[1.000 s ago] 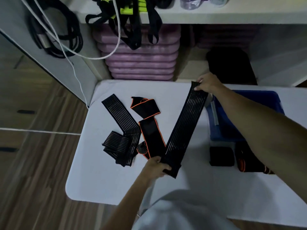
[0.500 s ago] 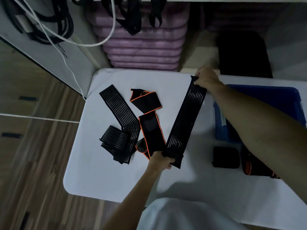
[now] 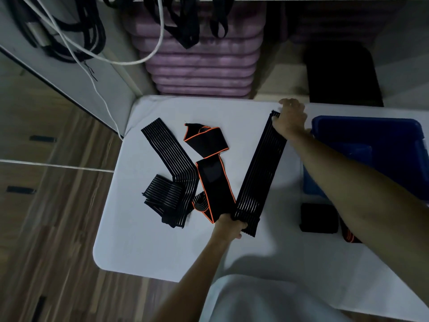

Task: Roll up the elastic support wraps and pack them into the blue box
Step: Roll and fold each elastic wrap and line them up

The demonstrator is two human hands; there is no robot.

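Holding the ribbed wrap (image 3: 260, 173) taut over the white table (image 3: 144, 240): your left hand (image 3: 228, 227) pinches the near end, right hand (image 3: 290, 120) the far end, flattening it for rolling. Blue box (image 3: 366, 126) sits just right.

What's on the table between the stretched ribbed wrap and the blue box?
Nothing: in the head view, bare white table separates the stretched ribbed wrap from the blue box; only the right forearm crosses above it.

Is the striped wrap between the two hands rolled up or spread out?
Spread out: the striped wrap lies straight, left hand and right hand gripping its ends.
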